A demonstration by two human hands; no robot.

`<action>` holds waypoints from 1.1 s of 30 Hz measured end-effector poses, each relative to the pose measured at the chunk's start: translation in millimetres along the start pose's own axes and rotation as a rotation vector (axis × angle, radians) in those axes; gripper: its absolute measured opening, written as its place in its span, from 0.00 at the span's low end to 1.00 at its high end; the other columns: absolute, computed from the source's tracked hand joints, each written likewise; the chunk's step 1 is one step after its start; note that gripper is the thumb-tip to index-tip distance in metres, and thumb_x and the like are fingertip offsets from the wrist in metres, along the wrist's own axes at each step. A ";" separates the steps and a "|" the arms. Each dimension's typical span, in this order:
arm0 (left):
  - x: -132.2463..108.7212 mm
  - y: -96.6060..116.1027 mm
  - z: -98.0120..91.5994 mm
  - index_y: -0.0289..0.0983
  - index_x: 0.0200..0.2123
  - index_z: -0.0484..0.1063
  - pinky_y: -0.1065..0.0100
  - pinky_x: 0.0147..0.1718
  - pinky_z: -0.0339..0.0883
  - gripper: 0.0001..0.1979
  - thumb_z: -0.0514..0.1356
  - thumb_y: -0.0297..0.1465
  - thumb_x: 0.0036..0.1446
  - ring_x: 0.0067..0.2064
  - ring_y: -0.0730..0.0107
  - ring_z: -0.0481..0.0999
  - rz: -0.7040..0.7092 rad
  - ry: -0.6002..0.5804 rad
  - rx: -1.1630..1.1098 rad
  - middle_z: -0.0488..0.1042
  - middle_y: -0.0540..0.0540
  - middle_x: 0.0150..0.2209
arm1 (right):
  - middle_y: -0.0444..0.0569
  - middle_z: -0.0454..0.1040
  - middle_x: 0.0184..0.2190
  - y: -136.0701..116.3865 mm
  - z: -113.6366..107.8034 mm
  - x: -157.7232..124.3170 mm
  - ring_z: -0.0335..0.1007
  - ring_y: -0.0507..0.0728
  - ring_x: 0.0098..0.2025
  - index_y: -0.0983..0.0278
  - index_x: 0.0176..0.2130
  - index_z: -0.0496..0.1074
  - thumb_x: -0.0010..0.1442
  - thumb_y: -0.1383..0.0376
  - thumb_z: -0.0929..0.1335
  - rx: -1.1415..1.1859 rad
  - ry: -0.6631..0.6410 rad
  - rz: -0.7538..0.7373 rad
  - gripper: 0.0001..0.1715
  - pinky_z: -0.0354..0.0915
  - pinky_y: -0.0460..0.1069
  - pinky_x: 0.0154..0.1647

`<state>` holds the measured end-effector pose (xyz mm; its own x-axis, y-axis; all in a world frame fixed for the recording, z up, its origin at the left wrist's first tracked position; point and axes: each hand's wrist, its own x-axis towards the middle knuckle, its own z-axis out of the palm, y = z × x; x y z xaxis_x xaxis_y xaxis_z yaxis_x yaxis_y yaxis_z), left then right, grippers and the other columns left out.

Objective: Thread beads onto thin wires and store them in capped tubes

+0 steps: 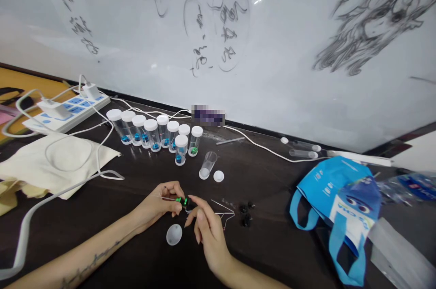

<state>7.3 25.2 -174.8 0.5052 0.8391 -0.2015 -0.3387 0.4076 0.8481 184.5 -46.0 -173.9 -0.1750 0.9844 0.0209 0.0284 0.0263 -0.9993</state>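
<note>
At the near edge of the dark table, 2 hands meet over green beads on a wire.

Green beads (pixel 180 200) sit on a thin wire (pixel 163 198), pinched between thumb and forefinger of the left hand (pixel 160 205). The right hand (pixel 208 230) brings its forefinger to the beads' far end with the other fingers loosely spread; whether it grips the wire I cannot tell. This looks like mid-threading, and the next move calls for a steady wire and a fine fingertip hold. Around them lie a round lid (pixel 174 234), a bent wire (pixel 223 213), black beads (pixel 245 215), an open vial (pixel 208 164) with its cap (pixel 218 176), and 9 capped vials (pixel 151 134). Farther out are a cloth (pixel 51 162), a power strip (pixel 68 110), a blue bag (pixel 340 203) and a scribbled whiteboard (pixel 272 53).
</note>
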 end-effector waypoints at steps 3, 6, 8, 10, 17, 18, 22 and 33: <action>-0.7 0.6 0.3 0.33 0.26 0.72 0.77 0.20 0.66 0.12 0.73 0.25 0.41 0.22 0.79 0.68 0.001 -0.001 0.001 0.72 0.52 0.24 | 0.44 0.73 0.30 -0.5 -0.5 0.9 0.54 0.48 0.20 0.57 0.60 0.63 0.72 0.55 0.56 0.016 0.008 0.009 0.22 0.53 0.45 0.21; -0.4 1.3 1.4 0.33 0.26 0.72 0.77 0.20 0.65 0.12 0.74 0.25 0.41 0.22 0.79 0.68 0.002 0.000 -0.006 0.72 0.52 0.24 | 0.43 0.72 0.30 -0.6 -1.0 1.5 0.54 0.48 0.20 0.58 0.60 0.63 0.72 0.55 0.57 0.016 0.008 0.012 0.23 0.53 0.45 0.22; 0.3 1.4 1.8 0.34 0.26 0.72 0.76 0.20 0.65 0.13 0.74 0.26 0.40 0.22 0.78 0.68 0.003 0.000 -0.009 0.71 0.52 0.23 | 0.44 0.73 0.29 -0.9 -1.0 1.5 0.55 0.48 0.20 0.59 0.59 0.65 0.72 0.54 0.57 0.006 -0.002 0.010 0.22 0.54 0.45 0.22; 0.8 1.2 1.6 0.34 0.26 0.72 0.76 0.20 0.65 0.13 0.74 0.26 0.40 0.22 0.78 0.68 0.002 0.005 -0.011 0.72 0.52 0.24 | 0.44 0.73 0.29 -1.5 -0.7 1.1 0.55 0.48 0.20 0.59 0.59 0.65 0.71 0.54 0.57 0.005 0.003 0.014 0.23 0.54 0.45 0.22; -0.4 -0.3 0.0 0.34 0.26 0.72 0.76 0.21 0.65 0.13 0.74 0.26 0.41 0.23 0.78 0.68 0.006 -0.011 -0.015 0.72 0.52 0.24 | 0.44 0.73 0.30 -3.1 0.0 0.4 0.55 0.48 0.20 0.59 0.58 0.66 0.71 0.54 0.57 0.009 0.004 0.016 0.23 0.54 0.45 0.23; -0.3 -0.4 0.0 0.34 0.26 0.72 0.76 0.21 0.65 0.12 0.74 0.26 0.41 0.23 0.78 0.68 0.005 -0.011 -0.014 0.72 0.51 0.25 | 0.44 0.73 0.30 -2.9 -0.1 0.5 0.54 0.48 0.20 0.59 0.59 0.65 0.71 0.54 0.57 0.013 0.010 0.018 0.23 0.54 0.45 0.23; 0.5 -0.8 -0.1 0.33 0.26 0.72 0.76 0.21 0.65 0.12 0.74 0.26 0.41 0.22 0.78 0.68 0.005 -0.011 -0.009 0.72 0.51 0.24 | 0.44 0.73 0.29 -1.9 0.2 0.4 0.54 0.48 0.20 0.59 0.58 0.65 0.72 0.54 0.57 0.012 -0.002 0.015 0.22 0.54 0.45 0.22; -0.6 1.7 1.3 0.33 0.26 0.73 0.76 0.20 0.66 0.13 0.74 0.26 0.40 0.22 0.78 0.68 -0.006 0.015 0.002 0.72 0.52 0.24 | 0.44 0.73 0.30 -1.7 0.3 0.1 0.55 0.48 0.20 0.59 0.59 0.64 0.71 0.54 0.56 0.008 0.005 0.021 0.23 0.54 0.45 0.23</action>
<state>7.4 24.9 -172.6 0.4955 0.8419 -0.2139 -0.3344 0.4121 0.8475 184.2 -46.0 -172.2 -0.1692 0.9856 -0.0003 0.0244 0.0039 -0.9997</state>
